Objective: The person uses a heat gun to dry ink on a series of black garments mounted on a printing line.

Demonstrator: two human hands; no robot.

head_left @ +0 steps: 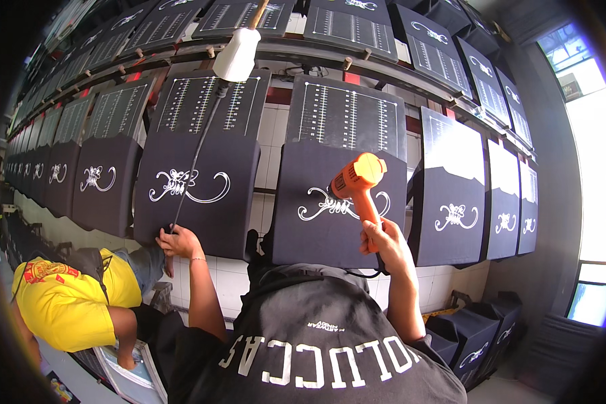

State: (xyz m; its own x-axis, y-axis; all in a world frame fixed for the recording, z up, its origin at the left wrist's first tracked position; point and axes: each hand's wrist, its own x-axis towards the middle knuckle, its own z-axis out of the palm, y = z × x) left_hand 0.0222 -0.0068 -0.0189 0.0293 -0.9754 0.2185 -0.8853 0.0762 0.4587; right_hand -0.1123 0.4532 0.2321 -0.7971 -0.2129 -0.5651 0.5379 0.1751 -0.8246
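My right hand (390,246) is wrapped round the handle of an orange heat gun (367,172). Its nozzle faces down-left over the white scroll print on a black fabric piece (316,239) and hides part of that print. A black cord (195,158) runs down from a hanging white socket (238,55). My left hand (180,244) has its fingers closed on the cord's lower end, at the near edge of another printed black fabric piece (205,151). Both pieces lie over dark boards (347,111) with white ruled scales.
More boards with printed black fabric (454,215) stand in rows on both sides and behind a metal rail (289,54). At lower left, a person in a yellow shirt (81,303) bends beside a framed screen (118,377). Bright windows (592,135) are at right.
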